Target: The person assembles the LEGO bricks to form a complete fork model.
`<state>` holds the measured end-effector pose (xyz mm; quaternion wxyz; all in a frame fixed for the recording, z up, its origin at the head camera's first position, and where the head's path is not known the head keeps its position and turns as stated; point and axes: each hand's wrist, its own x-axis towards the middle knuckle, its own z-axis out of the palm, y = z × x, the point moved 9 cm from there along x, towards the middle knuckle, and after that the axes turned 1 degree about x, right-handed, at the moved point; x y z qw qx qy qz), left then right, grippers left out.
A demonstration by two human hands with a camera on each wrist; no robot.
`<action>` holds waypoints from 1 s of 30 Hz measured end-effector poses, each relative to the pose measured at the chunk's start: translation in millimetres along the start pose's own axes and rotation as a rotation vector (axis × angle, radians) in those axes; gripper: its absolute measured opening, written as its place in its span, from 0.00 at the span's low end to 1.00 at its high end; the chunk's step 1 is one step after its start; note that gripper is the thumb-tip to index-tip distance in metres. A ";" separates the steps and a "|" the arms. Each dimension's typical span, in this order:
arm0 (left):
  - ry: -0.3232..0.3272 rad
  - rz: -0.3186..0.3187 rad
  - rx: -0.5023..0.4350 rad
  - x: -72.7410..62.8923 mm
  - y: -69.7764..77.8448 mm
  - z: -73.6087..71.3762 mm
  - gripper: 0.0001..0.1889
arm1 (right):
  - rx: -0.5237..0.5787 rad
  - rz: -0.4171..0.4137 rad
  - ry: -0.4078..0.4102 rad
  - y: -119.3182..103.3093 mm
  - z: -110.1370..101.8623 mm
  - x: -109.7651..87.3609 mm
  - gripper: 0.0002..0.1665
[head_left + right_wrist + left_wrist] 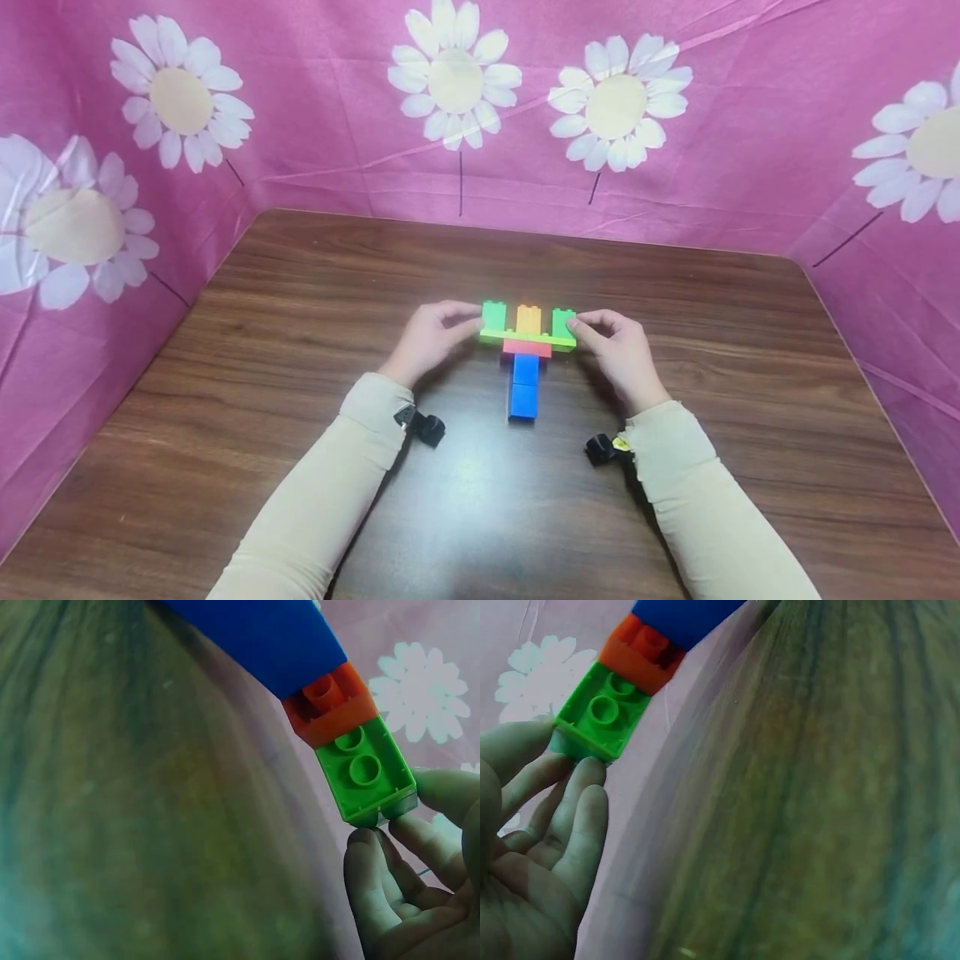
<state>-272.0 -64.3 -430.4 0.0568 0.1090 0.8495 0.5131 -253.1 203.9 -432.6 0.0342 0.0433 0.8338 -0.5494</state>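
Note:
A toy-brick build stands upright on the table, shaped like a T. Its stem is stacked blue bricks (525,400), topped by a red brick (527,347). Across that runs a lime-green layer (495,335), whose hollow underside shows in both wrist views. Along the top are a left green brick (493,315), an orange brick (528,319) and a right green brick (563,323). My left hand (431,337) pinches the left green end with thumb and fingers. On the opposite side, my right hand (622,354) pinches the right green end.
Brown wood-grain table (300,400) lies under everything. Pink cloth (322,108) printed with white daisies hangs behind it and at both sides. A small black camera sits at each wrist, the left one (430,430) and the right one (600,448).

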 end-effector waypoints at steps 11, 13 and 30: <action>-0.058 -0.002 0.076 0.3 -9.8 8.6 0.19 | -0.122 -0.030 -0.039 9.6 1.1 3.5 0.25; -0.065 0.009 0.098 1.2 -10.6 10.1 0.18 | -0.141 -0.042 -0.038 10.0 -0.2 3.0 0.24; -0.072 -0.019 0.109 -8.1 -16.0 7.4 0.19 | -0.089 -0.047 -0.027 15.4 5.2 -2.7 0.21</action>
